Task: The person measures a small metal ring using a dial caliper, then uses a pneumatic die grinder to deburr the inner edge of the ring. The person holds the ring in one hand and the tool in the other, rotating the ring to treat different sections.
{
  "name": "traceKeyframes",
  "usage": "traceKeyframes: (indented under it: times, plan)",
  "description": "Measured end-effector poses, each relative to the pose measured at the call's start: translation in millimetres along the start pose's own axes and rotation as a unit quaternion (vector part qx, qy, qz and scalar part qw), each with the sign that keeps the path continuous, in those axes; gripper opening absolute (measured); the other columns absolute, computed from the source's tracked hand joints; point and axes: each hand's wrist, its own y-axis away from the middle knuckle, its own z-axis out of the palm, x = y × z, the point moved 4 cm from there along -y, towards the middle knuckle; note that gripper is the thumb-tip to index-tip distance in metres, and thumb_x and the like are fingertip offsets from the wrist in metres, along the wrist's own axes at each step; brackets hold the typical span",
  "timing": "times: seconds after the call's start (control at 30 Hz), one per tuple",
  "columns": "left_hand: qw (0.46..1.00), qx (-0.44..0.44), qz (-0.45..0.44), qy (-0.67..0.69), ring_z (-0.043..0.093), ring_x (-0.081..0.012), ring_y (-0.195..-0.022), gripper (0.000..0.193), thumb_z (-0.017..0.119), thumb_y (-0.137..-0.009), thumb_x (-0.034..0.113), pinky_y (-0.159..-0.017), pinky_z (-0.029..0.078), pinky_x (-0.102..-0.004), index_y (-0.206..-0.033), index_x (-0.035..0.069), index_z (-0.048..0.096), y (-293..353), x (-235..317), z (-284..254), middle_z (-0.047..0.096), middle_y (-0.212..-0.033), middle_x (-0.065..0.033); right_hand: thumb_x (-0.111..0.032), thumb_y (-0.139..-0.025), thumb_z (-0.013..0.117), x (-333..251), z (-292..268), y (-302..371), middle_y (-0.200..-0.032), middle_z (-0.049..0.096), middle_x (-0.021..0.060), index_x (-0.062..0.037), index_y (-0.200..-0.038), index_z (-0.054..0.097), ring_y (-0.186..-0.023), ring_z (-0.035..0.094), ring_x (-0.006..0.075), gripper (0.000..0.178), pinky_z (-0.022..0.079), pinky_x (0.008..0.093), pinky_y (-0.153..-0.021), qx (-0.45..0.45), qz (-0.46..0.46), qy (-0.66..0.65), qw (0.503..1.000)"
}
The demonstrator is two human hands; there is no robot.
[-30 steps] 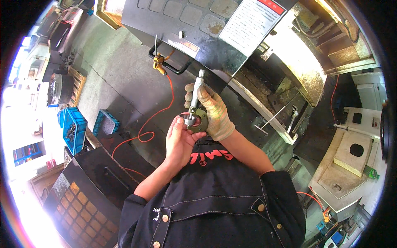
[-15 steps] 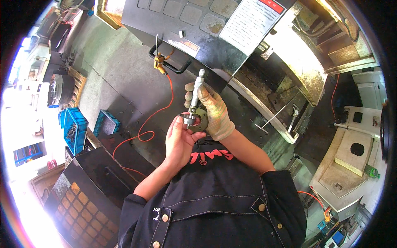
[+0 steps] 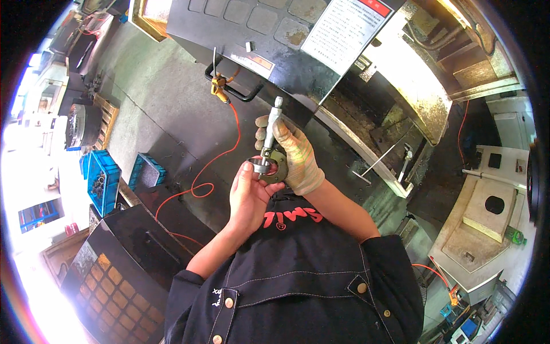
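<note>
My gloved right hand (image 3: 299, 157) is closed around a micrometer (image 3: 271, 129), its silver thimble pointing up and away from me. The frame of the micrometer curves down beside my palm. A small dark metal ring (image 3: 259, 166) sits at the measuring end, with the spindle meeting its wall. My bare left hand (image 3: 246, 192) pinches that ring between thumb and fingers. Both hands are close together in front of my chest, and the fingers under the ring are partly hidden.
A dark machine door with a handle (image 3: 247, 97) stands ahead, a yellow air gun (image 3: 218, 87) hanging there on an orange hose (image 3: 238, 129). At right is an open machine bay with a metal sill (image 3: 366, 152). Blue crates (image 3: 104, 182) holding parts stand left.
Both hands, the micrometer and the ring stay almost in place. The surroundings shift very slightly in the picture.
</note>
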Motion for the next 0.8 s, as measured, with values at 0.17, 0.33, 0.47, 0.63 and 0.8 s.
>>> traceKeyframes:
  times: [0.17, 0.33, 0.47, 0.63, 0.8]
  plan:
    - [1.000, -0.004, 0.001, 0.004, 0.061, -0.0192, -0.091, 0.031, 0.043, -0.098, 0.029, -0.077, 0.054, -0.0401, -0.115, 0.003, 0.048, 0.7, -1.1, -0.8, 0.061, -0.101, -0.0093, -0.032, -0.086, 0.066, 0.7, -1.0, 1.1, -0.086, 0.062, 0.0027, -0.0025, -0.107, 0.060, -0.074, 0.060, 0.0106, 0.037, 0.051, 0.0239, -0.067, 0.003, 0.000, 0.002, 1.000]
    - [1.000, -0.008, 0.002, 0.000, 0.061, -0.0197, -0.092, 0.031, 0.042, -0.098, 0.029, -0.077, 0.054, -0.0399, -0.115, 0.003, 0.048, 1.3, -1.5, 0.9, 0.061, -0.102, -0.0101, -0.030, -0.086, 0.066, -0.4, -0.9, 1.8, -0.086, 0.062, 0.0031, -0.0028, -0.106, 0.060, -0.074, 0.060, 0.0111, 0.034, 0.051, 0.0244, -0.067, 0.003, 0.006, -0.006, 1.000]
    - [1.000, 0.000, 0.003, -0.002, 0.061, -0.0200, -0.092, 0.032, 0.042, -0.098, 0.030, -0.077, 0.053, -0.0398, -0.115, 0.003, 0.049, 2.1, -2.2, 1.8, 0.062, -0.102, -0.0101, -0.028, -0.086, 0.066, 0.9, -2.7, 0.9, -0.086, 0.063, 0.0035, -0.0028, -0.106, 0.060, -0.074, 0.060, 0.0115, 0.032, 0.052, 0.0247, -0.067, 0.002, 0.012, -0.010, 1.000]
    - [1.000, -0.015, 0.005, 0.006, 0.061, -0.0198, -0.093, 0.032, 0.042, -0.098, 0.030, -0.078, 0.053, -0.0402, -0.116, 0.004, 0.048, 1.7, -2.7, 2.3, 0.062, -0.103, -0.0102, -0.027, -0.086, 0.066, 0.3, -4.2, 0.6, -0.087, 0.063, 0.0039, -0.0029, -0.106, 0.060, -0.075, 0.060, 0.0119, 0.031, 0.052, 0.0248, -0.067, -0.002, 0.017, -0.021, 1.000]
    - [1.000, -0.019, -0.011, 0.022, 0.061, -0.0198, -0.094, 0.032, 0.042, -0.098, 0.030, -0.079, 0.053, -0.0400, -0.116, 0.005, 0.048, 1.3, -3.4, 2.2, 0.062, -0.103, -0.0105, -0.026, -0.085, 0.067, 0.0, -4.4, 1.5, -0.087, 0.062, 0.0042, -0.0030, -0.105, 0.060, -0.075, 0.061, 0.0120, 0.032, 0.052, 0.0247, -0.067, -0.007, 0.011, -0.020, 1.000]
